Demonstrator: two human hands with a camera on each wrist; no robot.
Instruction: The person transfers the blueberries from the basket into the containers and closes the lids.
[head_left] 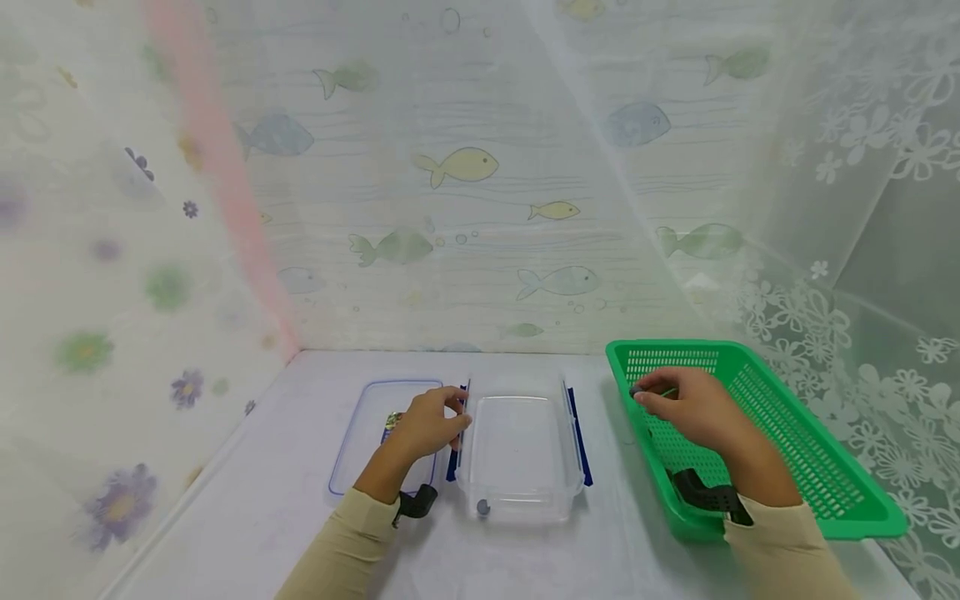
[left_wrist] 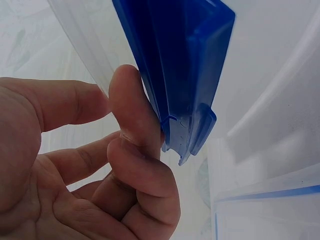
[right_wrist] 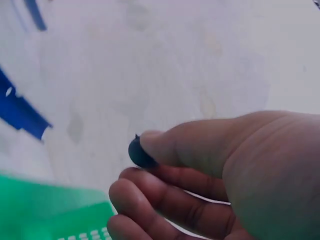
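My right hand [head_left: 686, 407] pinches a blueberry [right_wrist: 140, 153], small, dark and round with a little pointed crown, between thumb and fingertips. In the head view that hand is over the left side of a green plastic basket [head_left: 862, 527]. My left hand [head_left: 429, 423] grips the left rim of a clear plastic container [head_left: 517, 442], thumb on one side and fingers on the other. Beside those fingers hangs a blue locking flap [left_wrist: 180, 65]. Another blueberry [head_left: 483, 507] lies inside the container at its near left corner.
To the left, partly behind my left hand, a clear lid [head_left: 348, 454] with a blue-edged rim lies on the white-covered table [head_left: 247, 508]. A small colourful label [head_left: 391, 423] shows on it. A second blue flap [head_left: 580, 437] runs along the container's right side. Patterned curtains surround the table.
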